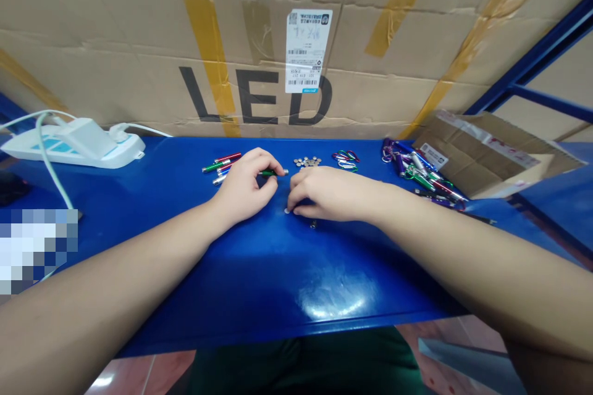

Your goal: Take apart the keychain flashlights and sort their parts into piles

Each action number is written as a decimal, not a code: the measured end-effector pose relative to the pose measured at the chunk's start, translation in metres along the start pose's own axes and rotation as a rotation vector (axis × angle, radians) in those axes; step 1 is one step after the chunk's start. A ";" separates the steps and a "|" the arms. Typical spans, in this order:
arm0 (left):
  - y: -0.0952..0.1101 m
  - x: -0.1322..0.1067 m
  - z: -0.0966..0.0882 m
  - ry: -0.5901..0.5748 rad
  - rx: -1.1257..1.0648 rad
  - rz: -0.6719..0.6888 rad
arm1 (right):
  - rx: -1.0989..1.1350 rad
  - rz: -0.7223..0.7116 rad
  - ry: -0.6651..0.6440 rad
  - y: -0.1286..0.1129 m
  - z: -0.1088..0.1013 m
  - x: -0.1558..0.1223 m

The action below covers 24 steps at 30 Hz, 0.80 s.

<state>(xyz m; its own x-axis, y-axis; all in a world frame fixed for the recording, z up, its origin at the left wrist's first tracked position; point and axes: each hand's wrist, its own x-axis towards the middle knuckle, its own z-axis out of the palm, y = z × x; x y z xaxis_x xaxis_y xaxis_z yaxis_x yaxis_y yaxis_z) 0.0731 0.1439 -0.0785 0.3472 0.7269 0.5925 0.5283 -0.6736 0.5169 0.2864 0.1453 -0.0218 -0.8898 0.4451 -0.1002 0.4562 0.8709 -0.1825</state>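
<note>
- green tube: it is in the left hand, over the blue table, with thumb and fingers pinched on it.
- the right hand has its fingers curled, with the tips by a small pale disc. i cannot tell if they grip it.
- the disc looks thin and flat, so it might slip away if a fingertip pushes its edge.
- the tube looks round and smooth, so it could roll off if the pinch gets loose.
- a small metal piece lies just under the right hand, so a wrist bump might knock it.
- the silver discs sit close behind, so a brush could scatter them.
</note>
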 end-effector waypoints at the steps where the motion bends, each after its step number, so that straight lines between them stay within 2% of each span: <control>1: 0.000 0.000 0.000 0.002 0.001 -0.001 | -0.023 -0.014 -0.011 -0.001 0.001 0.000; 4: 0.000 0.000 0.000 0.003 -0.004 0.000 | -0.129 0.025 -0.016 0.001 0.002 -0.001; 8: 0.000 0.000 0.000 -0.006 -0.014 -0.012 | -0.286 0.187 0.017 0.015 0.004 -0.005; 13: 0.000 -0.001 -0.001 -0.010 -0.011 -0.021 | -0.356 0.356 0.008 0.029 0.004 -0.007; 24: 0.001 -0.001 -0.001 -0.026 -0.009 -0.035 | -0.254 0.404 0.092 0.032 0.004 -0.013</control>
<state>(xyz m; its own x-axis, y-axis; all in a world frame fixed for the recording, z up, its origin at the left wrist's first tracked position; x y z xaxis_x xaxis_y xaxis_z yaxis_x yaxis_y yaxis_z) 0.0725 0.1423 -0.0775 0.3489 0.7532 0.5576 0.5332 -0.6489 0.5428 0.3125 0.1667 -0.0298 -0.6439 0.7648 -0.0244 0.7597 0.6428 0.0985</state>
